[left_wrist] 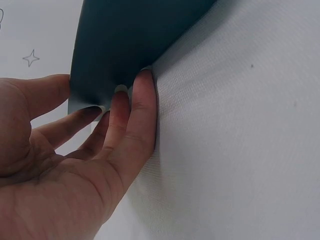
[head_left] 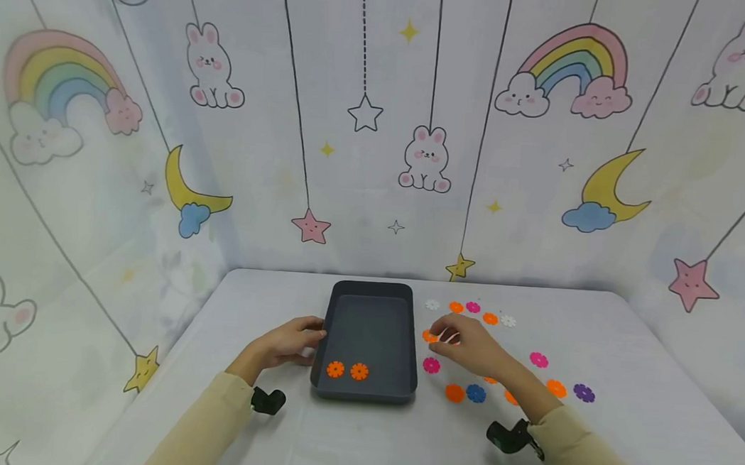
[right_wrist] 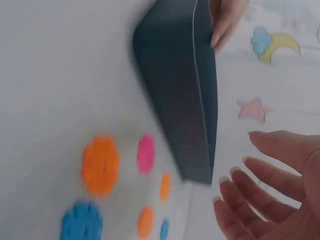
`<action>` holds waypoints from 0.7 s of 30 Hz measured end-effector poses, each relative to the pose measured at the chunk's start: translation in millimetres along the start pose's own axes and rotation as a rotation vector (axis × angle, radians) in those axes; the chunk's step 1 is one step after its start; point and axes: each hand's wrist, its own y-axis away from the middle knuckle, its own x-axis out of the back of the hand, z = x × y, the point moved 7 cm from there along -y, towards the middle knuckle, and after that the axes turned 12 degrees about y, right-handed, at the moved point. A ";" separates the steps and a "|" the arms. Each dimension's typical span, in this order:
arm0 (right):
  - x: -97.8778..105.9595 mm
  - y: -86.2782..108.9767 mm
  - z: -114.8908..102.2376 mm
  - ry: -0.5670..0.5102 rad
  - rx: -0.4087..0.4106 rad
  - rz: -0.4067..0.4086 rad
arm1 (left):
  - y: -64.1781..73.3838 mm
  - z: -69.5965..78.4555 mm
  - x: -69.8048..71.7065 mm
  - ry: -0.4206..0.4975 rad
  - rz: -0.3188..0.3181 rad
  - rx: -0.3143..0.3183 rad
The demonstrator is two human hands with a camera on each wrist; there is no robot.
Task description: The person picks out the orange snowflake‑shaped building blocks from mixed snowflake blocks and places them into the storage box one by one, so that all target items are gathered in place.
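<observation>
My left hand holds the left side of a dark grey rectangular tray. In the left wrist view, the thumb goes over the tray's rim and the other fingers lie against its outer wall. Two orange notched discs lie inside the tray at its near left. Beyond the tray's right side is my right hand, over the table beside an orange disc. Its fingers look loosely bent and apart in the right wrist view, with nothing seen between them.
More flower-shaped discs lie on the white table right of the tray: pink, blue, purple, white and several orange ones. A patterned curtain hangs behind the table.
</observation>
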 end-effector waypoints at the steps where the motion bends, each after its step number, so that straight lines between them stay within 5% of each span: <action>1: 4.0 1.7 7.5 0.013 -0.009 0.005 | -0.1 -0.2 0.1 0.001 0.002 0.000; 13: 43.7 1.8 105.8 0.174 -0.174 0.070 | -1.1 -3.2 0.2 0.001 0.014 0.007; 21: 43.9 -7.7 148.9 0.211 -0.315 0.051 | -0.2 0.1 0.4 0.003 0.019 0.011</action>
